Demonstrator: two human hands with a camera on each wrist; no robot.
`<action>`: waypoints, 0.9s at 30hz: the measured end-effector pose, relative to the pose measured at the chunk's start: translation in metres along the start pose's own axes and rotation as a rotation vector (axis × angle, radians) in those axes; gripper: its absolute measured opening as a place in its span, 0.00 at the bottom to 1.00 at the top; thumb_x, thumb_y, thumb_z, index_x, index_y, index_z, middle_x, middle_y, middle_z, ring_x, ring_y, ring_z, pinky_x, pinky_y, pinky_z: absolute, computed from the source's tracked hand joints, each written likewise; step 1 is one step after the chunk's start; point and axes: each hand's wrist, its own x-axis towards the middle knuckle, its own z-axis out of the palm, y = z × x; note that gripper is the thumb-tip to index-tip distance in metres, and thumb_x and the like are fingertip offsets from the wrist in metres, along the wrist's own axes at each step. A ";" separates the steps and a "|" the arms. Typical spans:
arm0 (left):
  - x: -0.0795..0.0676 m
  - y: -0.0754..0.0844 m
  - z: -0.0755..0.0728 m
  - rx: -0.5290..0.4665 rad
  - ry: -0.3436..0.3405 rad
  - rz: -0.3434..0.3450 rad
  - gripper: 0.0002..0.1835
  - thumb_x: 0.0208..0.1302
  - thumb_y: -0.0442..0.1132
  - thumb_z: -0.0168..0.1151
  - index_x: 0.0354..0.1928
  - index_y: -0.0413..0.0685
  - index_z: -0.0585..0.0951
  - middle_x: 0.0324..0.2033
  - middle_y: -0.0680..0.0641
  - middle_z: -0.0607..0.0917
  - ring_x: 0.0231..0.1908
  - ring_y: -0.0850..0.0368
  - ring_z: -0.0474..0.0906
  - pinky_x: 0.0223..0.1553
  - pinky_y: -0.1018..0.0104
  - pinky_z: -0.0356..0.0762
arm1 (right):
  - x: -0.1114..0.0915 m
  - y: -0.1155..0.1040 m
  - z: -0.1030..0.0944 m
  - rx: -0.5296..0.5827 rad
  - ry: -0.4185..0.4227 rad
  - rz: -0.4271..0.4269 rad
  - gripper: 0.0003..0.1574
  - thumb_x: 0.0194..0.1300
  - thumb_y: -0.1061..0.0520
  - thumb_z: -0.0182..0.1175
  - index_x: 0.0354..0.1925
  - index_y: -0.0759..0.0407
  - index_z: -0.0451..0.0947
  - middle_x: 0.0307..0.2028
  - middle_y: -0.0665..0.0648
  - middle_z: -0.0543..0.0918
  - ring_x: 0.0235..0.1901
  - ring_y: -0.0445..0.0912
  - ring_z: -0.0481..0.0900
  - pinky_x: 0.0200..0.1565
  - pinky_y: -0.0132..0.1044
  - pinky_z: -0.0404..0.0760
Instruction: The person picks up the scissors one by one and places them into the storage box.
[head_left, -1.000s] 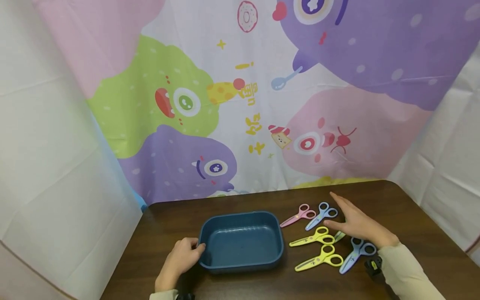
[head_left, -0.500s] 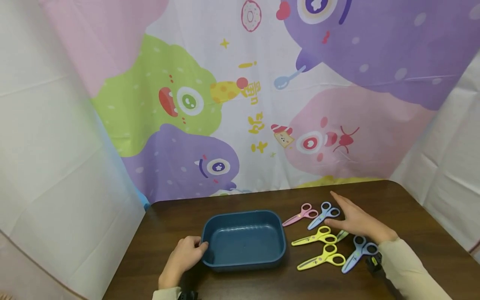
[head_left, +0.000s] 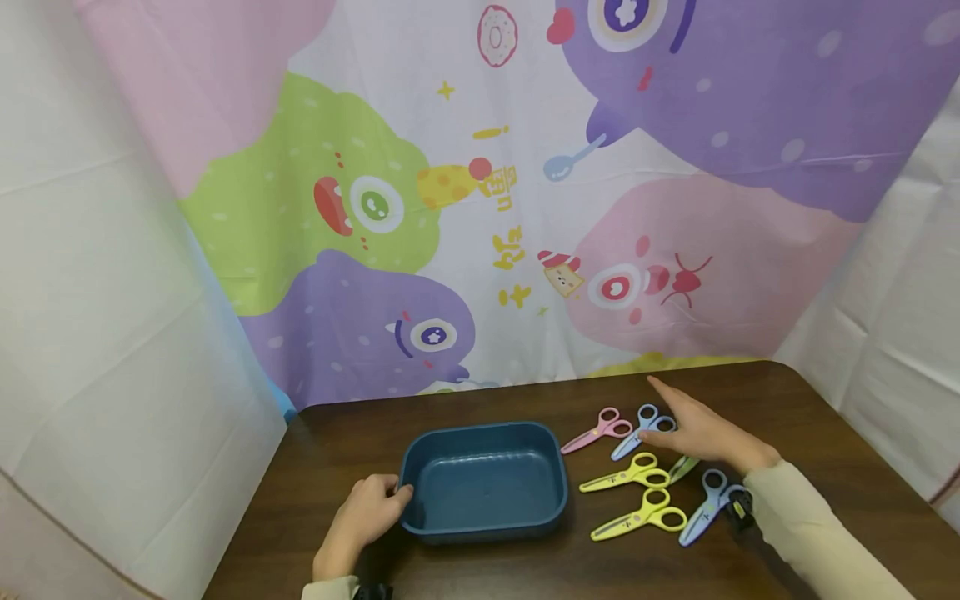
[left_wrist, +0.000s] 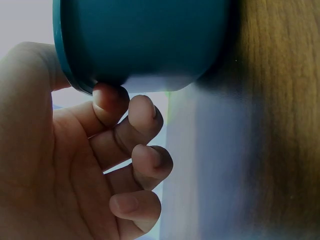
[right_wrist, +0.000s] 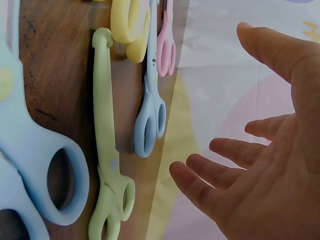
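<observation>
A dark teal plastic tray (head_left: 483, 525) stands on the table. My left hand (head_left: 366, 512) pinches its left rim, thumb over the edge and index finger against the outer wall (left_wrist: 145, 40). In the head view my right hand (head_left: 705, 429) hovers with fingers spread, its thumb overlapping the far pair of blue scissors (head_left: 645, 432). Beneath it lies a pair of green scissors (right_wrist: 105, 130), partly hidden in the head view. Nearby are pink scissors (head_left: 597, 431), two yellow pairs (head_left: 630, 473) and a nearer blue pair (head_left: 703, 508), whose handle the wrist strap partly covers.
The brown wooden table (head_left: 330, 433) meets a cartoon-printed cloth (head_left: 517, 350) along its back edge. White cloth hangs at the left (head_left: 127, 292) and right (head_left: 885, 308). The scissors lie close together right of the tray.
My right hand has moved slightly left and away from me, over the far blue scissors. More of the green scissors shows now. My left hand stays at the tray's rim.
</observation>
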 end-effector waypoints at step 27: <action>-0.003 0.003 -0.001 -0.018 -0.005 -0.008 0.20 0.71 0.46 0.62 0.19 0.52 0.73 0.16 0.54 0.68 0.21 0.59 0.65 0.26 0.64 0.60 | 0.027 0.016 0.010 -0.006 0.004 -0.079 0.45 0.68 0.48 0.69 0.71 0.71 0.65 0.67 0.73 0.73 0.65 0.69 0.73 0.62 0.65 0.72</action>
